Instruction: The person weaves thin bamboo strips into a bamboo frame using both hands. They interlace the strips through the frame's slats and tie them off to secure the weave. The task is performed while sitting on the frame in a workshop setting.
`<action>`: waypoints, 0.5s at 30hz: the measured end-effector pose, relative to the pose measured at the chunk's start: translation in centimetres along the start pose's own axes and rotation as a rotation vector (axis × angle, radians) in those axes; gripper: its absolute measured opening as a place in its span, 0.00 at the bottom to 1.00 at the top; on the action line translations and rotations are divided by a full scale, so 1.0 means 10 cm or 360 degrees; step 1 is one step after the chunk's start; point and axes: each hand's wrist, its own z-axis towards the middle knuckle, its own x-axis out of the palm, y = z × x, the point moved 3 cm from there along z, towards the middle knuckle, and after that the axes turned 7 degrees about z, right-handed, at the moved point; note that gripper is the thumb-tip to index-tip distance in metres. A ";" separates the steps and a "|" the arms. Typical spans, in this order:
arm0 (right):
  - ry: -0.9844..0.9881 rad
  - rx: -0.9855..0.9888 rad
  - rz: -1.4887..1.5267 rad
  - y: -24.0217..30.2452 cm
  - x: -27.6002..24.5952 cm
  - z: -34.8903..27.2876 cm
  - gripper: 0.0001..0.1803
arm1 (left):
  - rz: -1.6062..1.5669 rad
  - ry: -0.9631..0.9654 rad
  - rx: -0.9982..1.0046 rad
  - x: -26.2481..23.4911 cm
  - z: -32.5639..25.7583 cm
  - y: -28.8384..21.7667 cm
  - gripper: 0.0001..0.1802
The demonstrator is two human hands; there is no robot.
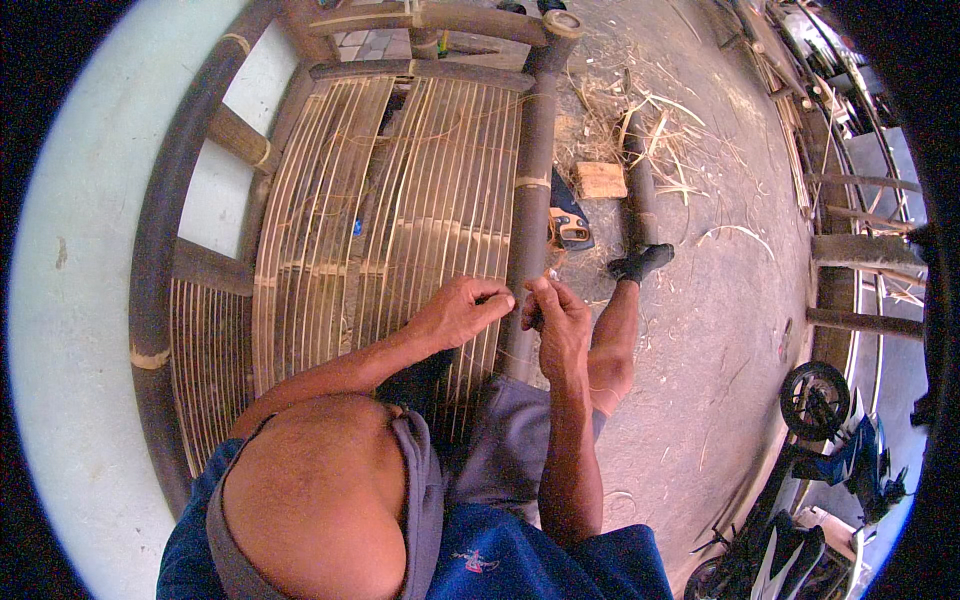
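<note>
My left hand (462, 313) is closed in a pinch, thumb against the curled forefinger, just over the front bamboo rail (533, 215) of a bench. Right beside it, a small gap apart, my right hand (560, 318) is closed too, fingertips pressed together. Whatever the fingers hold is too fine to make out. Beneath and left of my hands spreads the bench seat of narrow bamboo slats (440, 240). Thin orange strands lie loosely across these slats. My bent right leg (612, 345) reaches forward beside the bench.
A small blue object (357, 228) lies on the slats. On the floor are a handsaw with an orange-and-black handle (571, 230), a wood block (601, 180), a dark bamboo pole (638, 180) and scattered shavings (672, 125). Motorbikes (862, 455) stand at the lower right; a pale wall (80, 300) borders the left.
</note>
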 end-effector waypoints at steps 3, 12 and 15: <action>-0.0057 0.0042 0.0072 -0.02 -0.02 0.00 0.15 | -0.0043 -0.0111 0.0147 0.00 0.00 -0.03 0.21; -0.0135 0.0049 -0.0092 0.11 -0.13 -0.05 0.15 | -0.0220 -0.0191 0.0136 -0.04 0.03 0.05 0.21; -0.0215 -0.0156 -0.0255 0.24 -0.18 -0.09 0.14 | -0.0213 -0.0241 0.0208 -0.07 0.03 0.04 0.19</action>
